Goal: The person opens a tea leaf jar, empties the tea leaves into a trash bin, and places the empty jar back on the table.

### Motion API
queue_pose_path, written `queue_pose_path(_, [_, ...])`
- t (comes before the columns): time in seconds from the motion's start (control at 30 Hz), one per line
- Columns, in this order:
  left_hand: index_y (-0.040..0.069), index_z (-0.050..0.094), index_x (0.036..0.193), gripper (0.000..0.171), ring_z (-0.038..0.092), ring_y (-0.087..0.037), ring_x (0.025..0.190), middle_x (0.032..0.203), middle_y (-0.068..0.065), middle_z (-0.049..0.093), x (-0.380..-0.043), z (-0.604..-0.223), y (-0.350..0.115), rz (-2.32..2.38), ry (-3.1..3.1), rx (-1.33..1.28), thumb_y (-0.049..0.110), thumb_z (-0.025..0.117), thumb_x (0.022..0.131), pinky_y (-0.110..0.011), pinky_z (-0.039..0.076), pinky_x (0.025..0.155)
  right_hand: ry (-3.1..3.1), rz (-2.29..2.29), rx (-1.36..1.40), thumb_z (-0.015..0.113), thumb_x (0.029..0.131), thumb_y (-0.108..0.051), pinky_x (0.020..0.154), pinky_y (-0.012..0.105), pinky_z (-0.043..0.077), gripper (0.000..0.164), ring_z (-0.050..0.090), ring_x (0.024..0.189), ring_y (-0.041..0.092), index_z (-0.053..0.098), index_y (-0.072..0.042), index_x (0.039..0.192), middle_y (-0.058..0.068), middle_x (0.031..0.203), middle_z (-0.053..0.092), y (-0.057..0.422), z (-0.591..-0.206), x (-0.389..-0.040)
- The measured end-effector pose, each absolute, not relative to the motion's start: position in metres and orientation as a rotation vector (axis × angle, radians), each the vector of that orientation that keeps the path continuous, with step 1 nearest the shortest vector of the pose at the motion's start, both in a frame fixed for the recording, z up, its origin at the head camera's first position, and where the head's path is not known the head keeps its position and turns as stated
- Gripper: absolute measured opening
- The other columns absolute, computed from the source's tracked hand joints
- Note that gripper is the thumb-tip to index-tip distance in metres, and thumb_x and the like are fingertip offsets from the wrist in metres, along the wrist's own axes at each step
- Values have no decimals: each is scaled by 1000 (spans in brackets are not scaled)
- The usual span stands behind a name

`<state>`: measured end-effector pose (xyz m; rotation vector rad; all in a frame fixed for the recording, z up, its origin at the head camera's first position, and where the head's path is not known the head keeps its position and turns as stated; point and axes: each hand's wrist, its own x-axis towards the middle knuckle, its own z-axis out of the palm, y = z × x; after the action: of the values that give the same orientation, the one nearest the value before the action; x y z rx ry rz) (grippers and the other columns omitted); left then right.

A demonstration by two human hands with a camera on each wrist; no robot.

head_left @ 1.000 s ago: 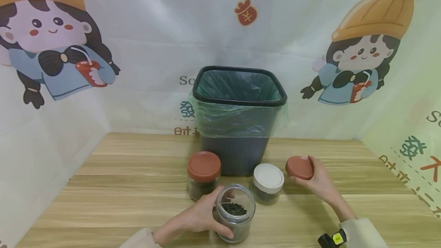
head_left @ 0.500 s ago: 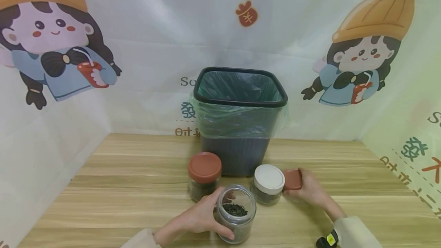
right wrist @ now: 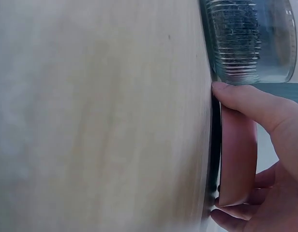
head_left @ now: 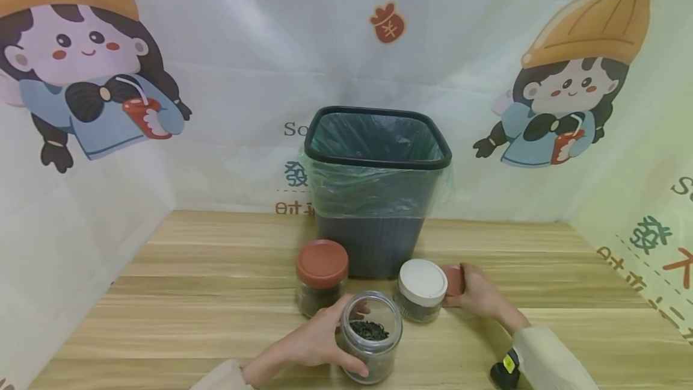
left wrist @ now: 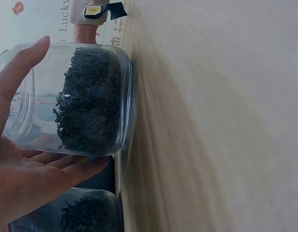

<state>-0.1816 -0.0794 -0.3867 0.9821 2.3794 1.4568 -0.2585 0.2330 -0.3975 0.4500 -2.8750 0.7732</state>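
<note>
My left hand (head_left: 316, 339) grips an open glass jar (head_left: 376, 359) near the front, thumb on one side and fingers round the other. Dark dried leaves, much like loose tea, fill part of it, as the left wrist view also shows. To the right, my right hand (head_left: 479, 295) holds a reddish-brown jar lid (head_left: 455, 280) by its edge. In the right wrist view the lid (right wrist: 237, 157) is low over the tabletop, the thumb across its near edge. Next to it stands a short ribbed jar with a white lid (head_left: 423, 280), partly covering the reddish lid in the head view.
A jar with a reddish-brown lid (head_left: 322, 263) stands behind my left hand. Behind the jars is a dark bin (head_left: 370, 245) lined with a green bag (head_left: 373, 188). Printed cloth walls (head_left: 233, 107) enclose the wooden tabletop (head_left: 178, 294).
My right hand has carried the reddish-brown lid left and down to the tabletop, beside the white-lidded jar. My left hand and the open jar have stayed in place.
</note>
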Motion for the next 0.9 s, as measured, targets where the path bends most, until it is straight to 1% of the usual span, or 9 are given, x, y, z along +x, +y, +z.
queue_pose_path(0.1, [12,40,122,78,49,-25,111,119,-11,53,-182,-387,-79,1457,2388,986,23,83,58,-27,39,93,-2883,725,466,82,57,-21,70,42,47,79,53,83,33,41,22,109,27,93,53,232,-398,-261])
queue_pose_path(0.2, [13,40,122,78,50,-24,110,119,-10,53,-182,-387,-79,1454,2397,990,22,84,58,-27,39,93,-2891,696,474,81,57,-19,73,44,47,76,53,84,35,42,22,108,28,93,53,232,-399,-262])
queue_pose_path(0.3, [12,40,122,79,50,-24,110,119,-10,53,-182,-388,-79,1456,2396,991,22,84,58,-26,39,93,-2902,683,478,80,59,-19,75,46,46,77,52,88,38,40,22,109,30,96,52,232,-399,-262])
queue_pose_path(0.5, [7,39,123,79,49,-25,111,120,-11,53,-182,-388,-79,1455,2384,992,23,83,58,-27,39,93,-2939,827,495,79,63,-20,84,50,43,88,48,100,45,29,27,118,41,111,43,236,-395,-259])
queue_pose_path(0.57, [7,39,123,79,49,-26,111,120,-11,52,-182,-388,-79,1455,2383,994,23,83,59,-27,39,93,-2953,901,492,78,65,-19,87,52,41,90,45,104,48,25,27,120,42,115,40,238,-390,-257])
queue_pose_path(0.63, [8,39,123,79,49,-25,111,120,-12,53,-183,-388,-79,1456,2382,994,23,83,59,-27,39,93,-2956,935,493,74,70,-14,88,53,39,83,42,107,50,24,27,121,43,118,37,239,-384,-254])
queue_pose_path(0.7, [9,40,123,79,50,-25,111,120,-12,53,-183,-388,-79,1454,2387,995,23,83,59,-27,39,93,-2918,937,495,68,75,-8,88,55,38,72,40,108,52,25,26,121,44,118,37,239,-377,-250])
queue_pose_path(0.8, [9,39,123,79,50,-24,111,120,-12,53,-183,-388,-79,1452,2388,996,24,83,59,-27,39,93,-2779,928,514,58,80,1,85,55,41,52,42,107,51,32,23,120,41,116,42,236,-368,-243])
queue_pose_path(0.9, [6,38,124,81,49,-26,111,120,-13,52,-183,-388,-79,1459,2379,999,24,83,59,-28,39,93,-2623,957,537,54,83,4,82,52,44,40,47,106,46,40,18,118,35,115,48,228,-360,-235])
